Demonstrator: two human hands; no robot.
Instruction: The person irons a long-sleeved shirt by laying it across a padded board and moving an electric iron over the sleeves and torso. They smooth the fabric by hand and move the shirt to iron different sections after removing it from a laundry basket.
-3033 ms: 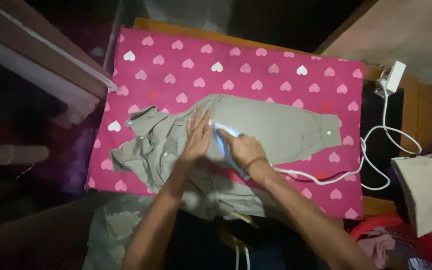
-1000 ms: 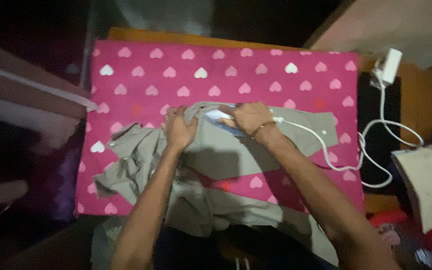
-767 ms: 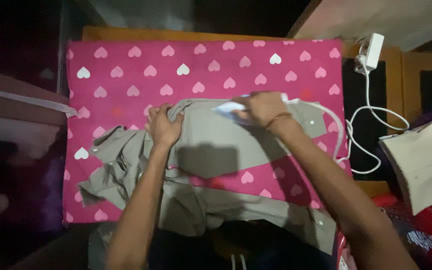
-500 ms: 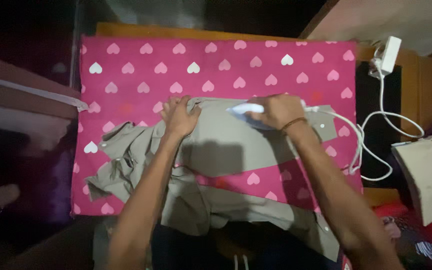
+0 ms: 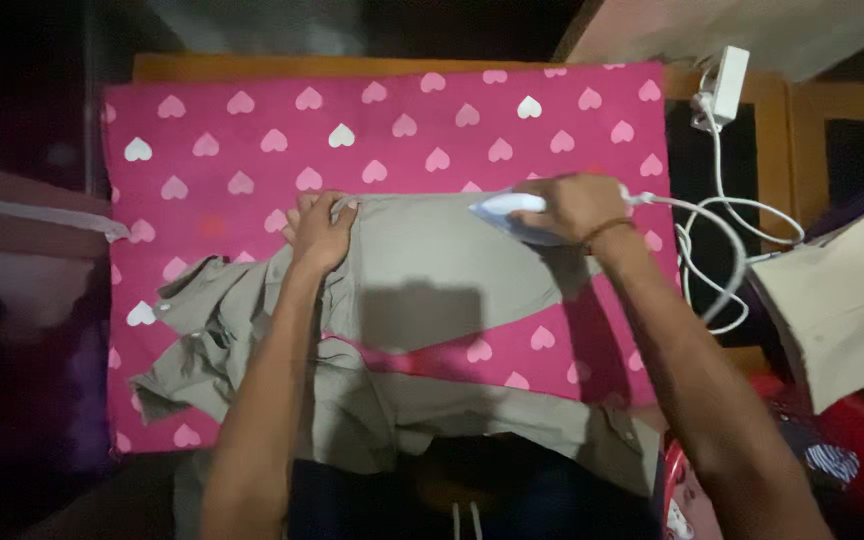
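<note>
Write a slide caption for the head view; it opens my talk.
Right hand runs a white iron over a grey shirt; left hand grips the fabric.

Far half of pink heart cloth [image 5: 392, 130] open, free passage. Crumpled shirt [image 5: 252, 310] bunches left; white cord [image 5: 722, 250] loops right, blocking counter edge.

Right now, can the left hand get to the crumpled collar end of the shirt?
Probably yes. The left hand already presses on the grey shirt, and the bunched end lies beside it with nothing between.
</note>
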